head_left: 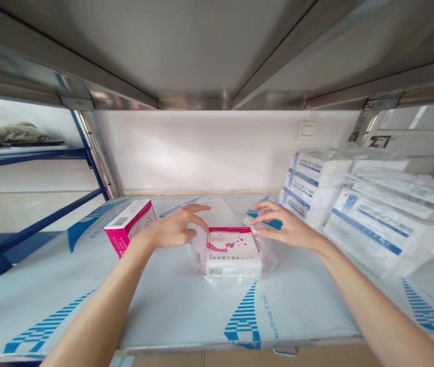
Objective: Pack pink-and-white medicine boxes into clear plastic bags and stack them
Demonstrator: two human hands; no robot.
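A white and magenta box (pixel 234 250) lies flat on the shelf in front of me, with a clear plastic bag (pixel 269 257) around it. My left hand (pixel 180 224) hovers at the box's left side, fingers spread and curved. Over on the right, my right hand (pixel 281 227) has its fingers apart, the tips near or touching the plastic by the box's far right corner; I cannot tell if they touch it. Neither hand grips anything I can see. A second magenta and white box (pixel 130 224) stands beyond my left forearm, partly hidden by it.
White and blue boxes in clear plastic (pixel 373 224) are stacked at the right, close to my right forearm. A metal shelf (pixel 201 51) hangs low overhead. A wall (pixel 201 153) closes the back. At the left is a blue rack (pixel 52 211). Printed film covers the shelf surface (pixel 171 316).
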